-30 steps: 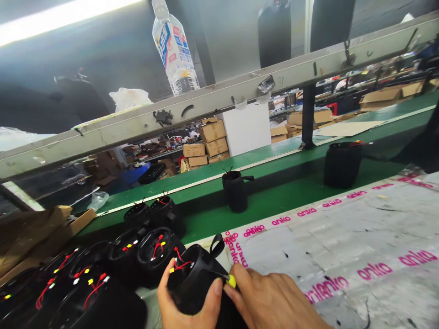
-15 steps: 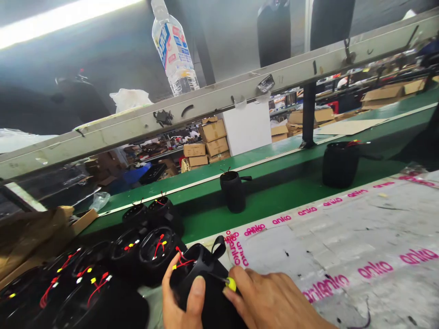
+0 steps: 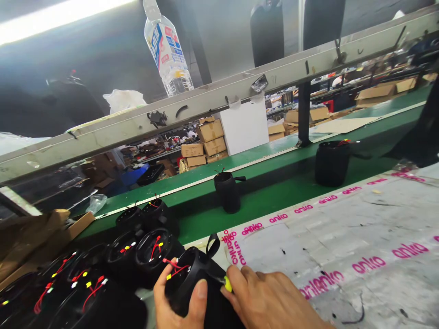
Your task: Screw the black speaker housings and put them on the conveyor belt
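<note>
My left hand (image 3: pixel 185 301) is wrapped round the open end of a black cylindrical housing (image 3: pixel 219 297), thumb on its near side and fingers at the far left. Red wires with yellow and white connectors (image 3: pixel 175 269) stick out of that end, and a black strap loop (image 3: pixel 213 246) rises behind it. Pinched in my right hand (image 3: pixel 262 294) is a small tool with a yellow handle (image 3: pixel 227 284). Its thin shaft lies against the housing's side; the tip is too small to make out.
Several black housings with red wires (image 3: pixel 156 246) crowd the left. Two others (image 3: pixel 228 194) (image 3: pixel 332 164) stand on the green belt (image 3: pixel 274 187). Above runs a metal rail (image 3: pixel 206 98) with a plastic bottle (image 3: pixel 168 52). Printed sheeting (image 3: pixel 329 237) covers the table at right.
The whole view has shifted slightly. Both hands keep their grips, and the held housing appears a little further left with its wires.
</note>
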{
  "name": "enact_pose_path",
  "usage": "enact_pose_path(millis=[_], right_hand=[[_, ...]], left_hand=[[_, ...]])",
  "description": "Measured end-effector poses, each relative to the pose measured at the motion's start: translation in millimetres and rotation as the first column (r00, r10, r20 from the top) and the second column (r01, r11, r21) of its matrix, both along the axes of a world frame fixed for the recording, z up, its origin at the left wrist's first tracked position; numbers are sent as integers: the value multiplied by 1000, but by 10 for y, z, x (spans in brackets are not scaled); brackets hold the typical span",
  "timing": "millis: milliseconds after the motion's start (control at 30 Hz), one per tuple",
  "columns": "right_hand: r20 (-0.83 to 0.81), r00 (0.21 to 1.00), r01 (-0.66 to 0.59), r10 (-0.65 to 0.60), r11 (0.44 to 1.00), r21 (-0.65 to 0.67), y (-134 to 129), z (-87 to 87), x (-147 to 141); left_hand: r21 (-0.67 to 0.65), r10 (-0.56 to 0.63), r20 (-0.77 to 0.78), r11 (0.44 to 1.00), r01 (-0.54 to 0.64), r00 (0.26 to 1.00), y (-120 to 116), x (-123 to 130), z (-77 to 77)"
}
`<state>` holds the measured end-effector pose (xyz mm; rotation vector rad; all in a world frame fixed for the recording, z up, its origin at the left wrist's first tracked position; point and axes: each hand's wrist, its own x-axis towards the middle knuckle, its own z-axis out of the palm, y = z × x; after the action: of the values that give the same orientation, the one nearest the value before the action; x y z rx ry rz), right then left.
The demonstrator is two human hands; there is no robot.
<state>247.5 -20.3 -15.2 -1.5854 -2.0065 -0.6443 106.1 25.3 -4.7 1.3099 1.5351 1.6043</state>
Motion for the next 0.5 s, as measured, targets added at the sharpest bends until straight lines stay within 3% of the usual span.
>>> enact_pose_path(millis=[300, 500], right_hand=[[-84, 994, -83, 75, 992, -99, 11, -71, -14], [-118, 989, -102, 86, 985, -140, 7, -103, 1]], left_hand=[[-66, -64, 146, 995, 74, 987, 166, -203, -173], [-51, -79, 151, 995, 87, 985, 147, -185, -145]])
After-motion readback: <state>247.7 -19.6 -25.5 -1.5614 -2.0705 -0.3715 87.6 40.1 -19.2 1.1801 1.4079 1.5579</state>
